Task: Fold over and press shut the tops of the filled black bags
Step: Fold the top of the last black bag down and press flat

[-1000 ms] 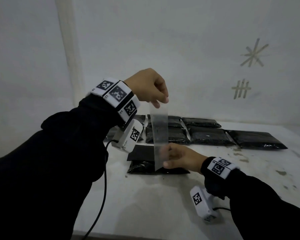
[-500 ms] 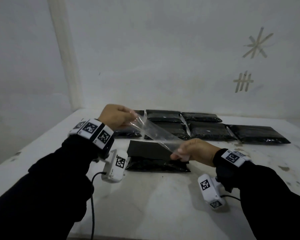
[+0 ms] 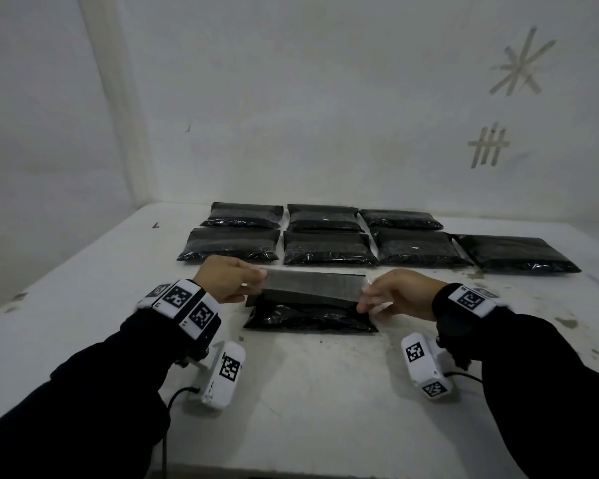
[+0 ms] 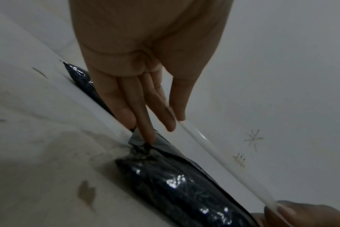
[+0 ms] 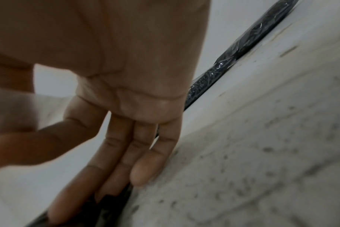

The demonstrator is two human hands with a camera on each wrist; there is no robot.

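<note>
A filled black bag lies in the middle of the white table, its flat top flap towards the back. A clear strip is stretched level just above that flap. My left hand pinches the strip's left end and my right hand pinches its right end. In the left wrist view the thumb and forefinger of my left hand hold the strip, and a lower finger touches the corner of the bag. The right wrist view is blurred; the fingers of my right hand reach down to the bag's edge.
Several more filled black bags lie in two rows behind, close to the white wall; the one at the far right is longer. Dark stains mark the table at the right. The table's front edge runs near my forearms.
My left hand came down from high up to table level on the left. The strip swung from upright to level over the bag's flap. My right hand shifted to the right.
</note>
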